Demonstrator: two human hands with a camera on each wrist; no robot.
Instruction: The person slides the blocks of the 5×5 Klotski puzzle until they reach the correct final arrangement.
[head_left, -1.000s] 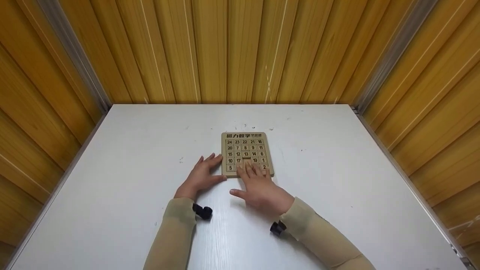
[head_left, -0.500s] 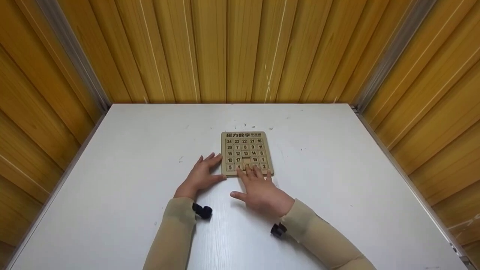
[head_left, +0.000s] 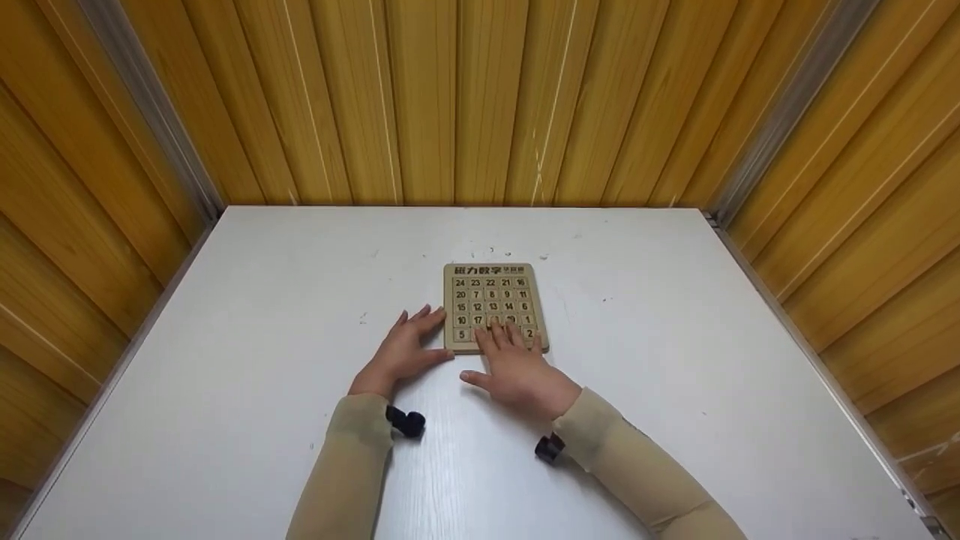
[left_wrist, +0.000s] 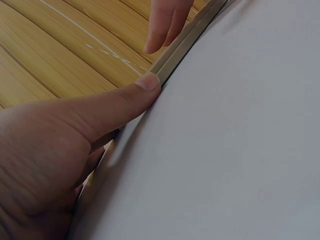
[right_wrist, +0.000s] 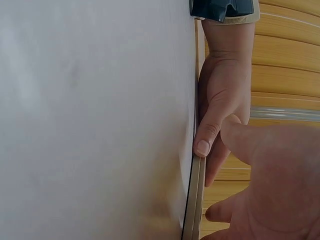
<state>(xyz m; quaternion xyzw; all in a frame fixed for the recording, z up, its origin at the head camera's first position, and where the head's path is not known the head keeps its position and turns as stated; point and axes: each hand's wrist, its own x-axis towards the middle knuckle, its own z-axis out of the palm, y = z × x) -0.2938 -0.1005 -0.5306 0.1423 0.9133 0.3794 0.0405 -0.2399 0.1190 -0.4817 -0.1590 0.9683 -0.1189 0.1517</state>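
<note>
A wooden number-slide puzzle (head_left: pixel 493 295) lies flat on the white table in the head view, its tiles printed with black numbers. At its near left corner, my left hand (head_left: pixel 403 349) touches the frame, fingers at the left edge and thumb on the near edge. The left thumb (left_wrist: pixel 127 100) rests against the frame in the left wrist view. My right hand (head_left: pixel 523 370) reaches over the near edge with fingertips on the lower tiles, hiding part of the bottom rows. Its thumb sticks out to the left, off the board.
The white table (head_left: pixel 645 360) stretches out around the puzzle. Wood-patterned panels (head_left: pixel 465 105) stand behind it and on both sides. Each wrist bears a small black camera, one being the left camera (head_left: pixel 406 422).
My right hand has moved slightly forward, away from me. A tile has slid up from the bottom row into the gap below 13. My left hand keeps its place.
</note>
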